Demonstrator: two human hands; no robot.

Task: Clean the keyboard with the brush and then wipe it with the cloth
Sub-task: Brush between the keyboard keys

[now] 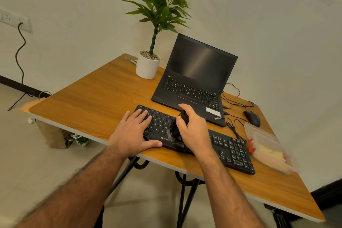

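Head view, looking down over two bare forearms at a wooden table (pixel 88 98) set against a pale wall.

Near the front edge, a black keyboard (pixel 231 150) lying at a slant, its left end closer to the middle of the table. Left hand (pixel 133 131) spread flat and unclenched over the keyboard's left end, fingers on the keys, thumb along the front edge, grasping nothing. Right hand (pixel 192 129) curled around a black brush (pixel 182 122), thumb and fingers wrapped on the handle, the bristle end pointing down and touching the keys near the middle of the keyboard (bristles blurred, hard to make out).

Just behind the keyboard, an open black laptop (pixel 196 79) with a dark screen. To its left, a white pot (pixel 147 68) topped with pebbles and holding a tall green plant (pixel 162 0). To the right of the laptop, a dark mouse (pixel 252 118) amid loose black cables.

At the right end of the keyboard, just beside it, a clear plastic container (pixel 266 146) with a red clip on its near side; inside, something pale yellow, possibly the cloth, though too blurred to tell.

Under the table on the left, a brown paper bag (pixel 53 135) on the floor, contents unclear.
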